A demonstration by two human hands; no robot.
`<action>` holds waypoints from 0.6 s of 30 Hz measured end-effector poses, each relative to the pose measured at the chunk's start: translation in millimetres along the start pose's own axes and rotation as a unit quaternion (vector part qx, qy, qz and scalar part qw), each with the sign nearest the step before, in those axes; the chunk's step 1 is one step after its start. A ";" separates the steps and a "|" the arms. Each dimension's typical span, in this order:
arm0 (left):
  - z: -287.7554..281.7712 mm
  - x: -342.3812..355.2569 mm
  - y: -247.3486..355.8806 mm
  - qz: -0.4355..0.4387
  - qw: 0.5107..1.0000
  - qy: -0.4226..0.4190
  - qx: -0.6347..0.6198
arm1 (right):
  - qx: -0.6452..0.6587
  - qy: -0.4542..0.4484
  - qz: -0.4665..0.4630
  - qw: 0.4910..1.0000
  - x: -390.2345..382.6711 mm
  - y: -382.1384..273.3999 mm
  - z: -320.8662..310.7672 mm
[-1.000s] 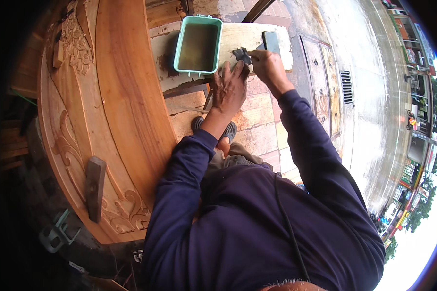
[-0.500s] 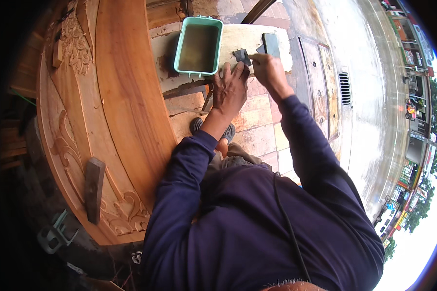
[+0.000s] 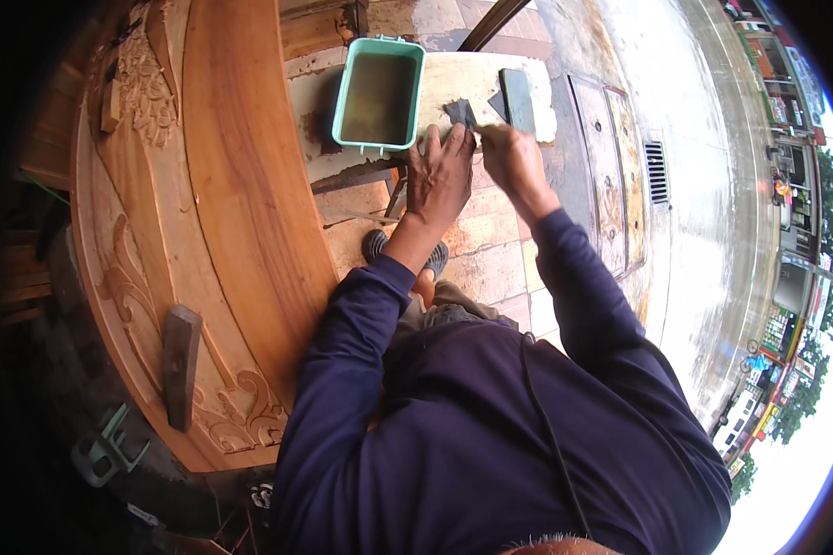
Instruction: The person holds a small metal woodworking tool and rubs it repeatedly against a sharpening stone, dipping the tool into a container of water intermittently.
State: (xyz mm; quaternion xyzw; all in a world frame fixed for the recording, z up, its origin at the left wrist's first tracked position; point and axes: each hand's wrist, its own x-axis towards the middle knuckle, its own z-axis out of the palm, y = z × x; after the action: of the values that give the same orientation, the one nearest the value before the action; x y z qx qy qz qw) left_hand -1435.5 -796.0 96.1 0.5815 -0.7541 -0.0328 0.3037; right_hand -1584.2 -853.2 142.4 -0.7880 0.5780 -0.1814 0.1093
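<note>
Right hand [image 3: 518, 168], head view, has drawn nearer since the earlier frame, fingers curled. Left hand [image 3: 440, 178], fingers extended, lies at the near end of the black sheet [image 3: 459, 113]. Neither grip can be confirmed. Sheet: on bench [image 3: 446, 76], right of green tub [image 3: 375, 146].

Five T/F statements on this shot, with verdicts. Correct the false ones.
1. The green basin holds murky liquid. True.
2. The grey block lies left of the basin. False: it lies to the right.
3. The left hand has its fingers at the dark sheet. True.
4. The right hand is inside the basin. False: it is beside the left hand.
5. A dark wooden block lies on the carved panel. True.
</note>
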 end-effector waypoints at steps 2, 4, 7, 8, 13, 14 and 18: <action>1.8 2.4 11.7 0.017 1.000 0.009 -0.005 | 0.026 0.032 -0.024 0.999 33.9 33.8 -3.5; -4.3 4.6 9.7 0.019 0.999 -0.006 0.038 | 0.139 -0.027 0.100 0.985 56.7 29.8 -17.0; -3.5 0.2 1.2 0.018 0.999 0.013 0.046 | 0.324 -0.070 0.195 0.923 35.6 -23.6 -72.2; -4.3 3.3 2.5 0.025 0.998 0.013 0.048 | 0.395 -0.058 0.209 0.893 23.6 -26.2 -82.7; -10.1 11.6 8.7 0.023 0.996 0.070 -0.048 | 0.630 -0.023 0.235 0.740 -33.4 -13.3 -76.5; -12.9 12.5 11.7 0.028 0.992 0.092 -0.079 | 0.664 -0.027 0.237 0.708 -42.6 -10.0 -71.8; -46.2 15.7 39.7 -0.115 0.927 0.080 -0.347 | 0.767 -0.043 0.223 0.600 -72.7 -12.8 -59.3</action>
State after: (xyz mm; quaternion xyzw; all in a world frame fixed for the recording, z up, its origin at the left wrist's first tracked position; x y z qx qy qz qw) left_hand -1448.7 -783.2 156.3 0.5234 -0.5966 -0.2800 0.5402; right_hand -1616.8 -777.9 189.7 -0.2676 0.3791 -0.4940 0.7353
